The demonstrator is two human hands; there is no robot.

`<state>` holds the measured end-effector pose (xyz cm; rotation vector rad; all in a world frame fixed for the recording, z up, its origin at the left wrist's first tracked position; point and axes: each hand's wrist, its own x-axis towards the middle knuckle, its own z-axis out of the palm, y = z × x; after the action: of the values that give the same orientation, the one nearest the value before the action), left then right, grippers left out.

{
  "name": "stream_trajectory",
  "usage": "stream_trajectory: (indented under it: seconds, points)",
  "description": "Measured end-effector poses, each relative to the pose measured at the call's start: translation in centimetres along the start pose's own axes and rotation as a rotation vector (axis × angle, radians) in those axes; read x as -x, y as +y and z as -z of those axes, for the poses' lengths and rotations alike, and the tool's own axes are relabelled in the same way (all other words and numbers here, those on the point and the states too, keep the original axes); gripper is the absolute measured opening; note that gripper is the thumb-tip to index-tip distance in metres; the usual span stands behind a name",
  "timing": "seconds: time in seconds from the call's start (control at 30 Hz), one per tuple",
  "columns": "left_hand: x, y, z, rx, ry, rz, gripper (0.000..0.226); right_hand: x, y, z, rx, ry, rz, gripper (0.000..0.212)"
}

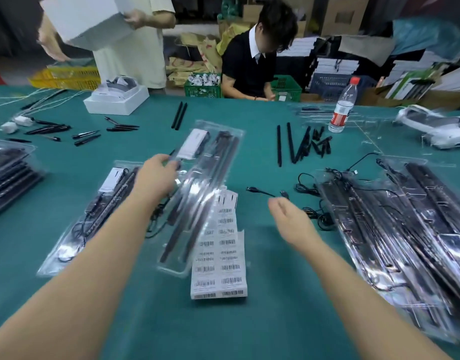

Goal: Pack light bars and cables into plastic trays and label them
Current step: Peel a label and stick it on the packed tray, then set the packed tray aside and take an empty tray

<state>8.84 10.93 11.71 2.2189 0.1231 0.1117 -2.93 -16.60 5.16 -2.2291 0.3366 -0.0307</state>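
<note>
Left hand (pixel 158 175) gripped tray (pixel 197 193) mid-frame, tilted over labels (pixel 219 245); right hand (pixel 288 216) loose, empty. Risk: bars sliding out of the tilted tray.

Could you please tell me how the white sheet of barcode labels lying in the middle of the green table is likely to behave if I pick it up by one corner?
The white sheet of barcode labels looks thin and flat, so it would probably droop. It likely weighs very little. Its upper end lies under the clear plastic tray of black light bars, so it may drag or snag there.
</note>
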Motion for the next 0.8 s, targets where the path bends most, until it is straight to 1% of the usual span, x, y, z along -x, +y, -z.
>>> stream_trajectory:
  seconds: [0.07, 0.17, 0.23, 0.37, 0.43, 0.47, 0.5, 0.53, 0.6, 0.63, 0.67, 0.7, 0.77, 0.8]
  points:
    - [-1.4, -3.2, 2.6, -0.082, 0.083, 0.048, 0.041, 1.4, 3.5, -1.4, 0.287, 0.027, 0.044, 0.047]
    - [-3.1, -8.5, 5.9, -0.203, 0.167, 0.14, 0.038, 2.2, 6.9, -3.1, 0.495, 0.031, 0.1, 0.052]
    - [-3.7, -11.3, 7.3, -0.238, 0.179, 0.21, 0.037, 2.1, 7.6, -3.8, 0.56, 0.059, 0.132, 0.051]
    - [-4.4, -14.2, 8.8, -0.301, 0.201, 0.298, 0.044, 2.0, 7.6, -4.1, 0.57, 0.109, 0.173, 0.048]
    - [-4.5, -14.6, 8.8, -0.402, 0.215, 0.346, 0.044, 2.1, 7.7, -4.1, 0.574, 0.13, 0.191, 0.047]
    - [-4.3, -14.7, 8.5, -0.498, 0.24, 0.362, 0.043, 2.1, 7.7, -4.1, 0.578, 0.135, 0.195, 0.047]
    - [-4.0, -14.7, 8.2, -0.608, 0.284, 0.352, 0.042, 2.1, 7.7, -4.0, 0.579, 0.136, 0.194, 0.047]
    - [-3.8, -14.7, 7.9, -0.698, 0.336, 0.302, 0.04, 2.1, 7.7, -4.1, 0.579, 0.138, 0.192, 0.047]
    - [-3.4, -14.3, 7.0, -0.732, 0.403, 0.141, 0.037, 2.1, 7.8, -4.1, 0.576, 0.139, 0.189, 0.046]
    - [-3.3, -13.8, 6.6, -0.711, 0.394, 0.069, 0.036, 2.1, 7.8, -4.1, 0.577, 0.141, 0.188, 0.046]
    - [-3.3, -13.3, 6.0, -0.71, 0.348, 0.021, 0.041, 2.1, 7.7, -4.2, 0.579, 0.145, 0.188, 0.046]
    - [-3.3, -12.8, 5.4, -0.733, 0.268, 0.012, 0.054, 2.2, 7.7, -4.2, 0.581, 0.147, 0.186, 0.046]
    - [-3.2, -12.1, 4.0, -0.802, 0.049, 0.058, 0.085, 2.2, 7.7, -4.2, 0.585, 0.142, 0.18, 0.047]
    - [-3.2, -12.2, 3.3, -0.851, -0.052, 0.08, 0.095, 2.2, 7.7, -4.2, 0.586, 0.14, 0.179, 0.047]
